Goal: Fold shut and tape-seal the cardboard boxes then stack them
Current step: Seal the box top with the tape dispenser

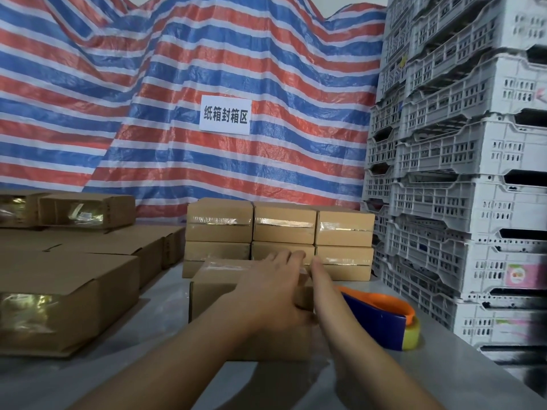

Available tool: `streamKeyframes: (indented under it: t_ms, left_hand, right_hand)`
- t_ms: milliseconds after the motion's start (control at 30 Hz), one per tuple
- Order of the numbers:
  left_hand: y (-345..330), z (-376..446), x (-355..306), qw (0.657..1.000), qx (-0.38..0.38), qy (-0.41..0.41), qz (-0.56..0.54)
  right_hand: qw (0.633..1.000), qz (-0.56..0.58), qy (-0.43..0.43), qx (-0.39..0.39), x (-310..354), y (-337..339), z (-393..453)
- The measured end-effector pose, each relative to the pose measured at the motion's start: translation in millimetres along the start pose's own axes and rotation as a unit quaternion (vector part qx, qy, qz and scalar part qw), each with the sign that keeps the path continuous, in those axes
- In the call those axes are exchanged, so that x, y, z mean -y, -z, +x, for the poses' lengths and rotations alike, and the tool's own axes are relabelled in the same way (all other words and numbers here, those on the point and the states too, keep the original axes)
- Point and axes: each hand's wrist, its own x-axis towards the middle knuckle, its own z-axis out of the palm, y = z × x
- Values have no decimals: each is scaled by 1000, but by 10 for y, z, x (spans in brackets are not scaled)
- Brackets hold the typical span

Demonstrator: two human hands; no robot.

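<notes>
A closed cardboard box (213,294) stands on the grey table (159,371) in front of me, with clear tape along its top. My left hand (270,291) lies flat on the box's top, fingers straight and pointing away from me. My right hand (321,281) presses with straight fingers along the box's right top edge. Just behind the box is a stack of sealed boxes (284,229), three across and two layers high. A blue and orange tape dispenser (381,319) lies on the table to the right of my right forearm.
Several cardboard boxes (65,294) with shiny contents showing at their open ends fill the left side of the table. Tall stacks of white plastic crates (461,173) wall off the right. A striped tarp with a white sign (225,114) hangs behind.
</notes>
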Motion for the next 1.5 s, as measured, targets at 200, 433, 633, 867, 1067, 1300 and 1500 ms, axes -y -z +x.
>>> streamKeyframes:
  t_ms: [200,433,633,867,1067,1300,1500]
  left_hand:
    - [18,37,15,999,28,9,-16]
    - [467,-148,395,981,-32,70,-178]
    - [291,-663,773,843,-216,247,-425]
    - [-84,-864,635,747,-75,386,-536]
    - [30,-1009,685,736,-88,341,-578]
    - [208,-808,879,747,-88,386,-534]
    - [341,-701,1324,740,-14,416,-528]
  right_hand:
    - [997,56,-51,-9,-215,-112,8]
    - [999,-3,-7,45,-92,191,-139]
    - [997,-53,44,44,-19,23,-279]
    - [999,-8,16,40,-104,-101,-345]
    - [995,-53,-14,79,-142,-7,-324]
    - [987,-156,35,34,-6,-189,-146]
    - [974,-205,-27,93,308,-365,272]
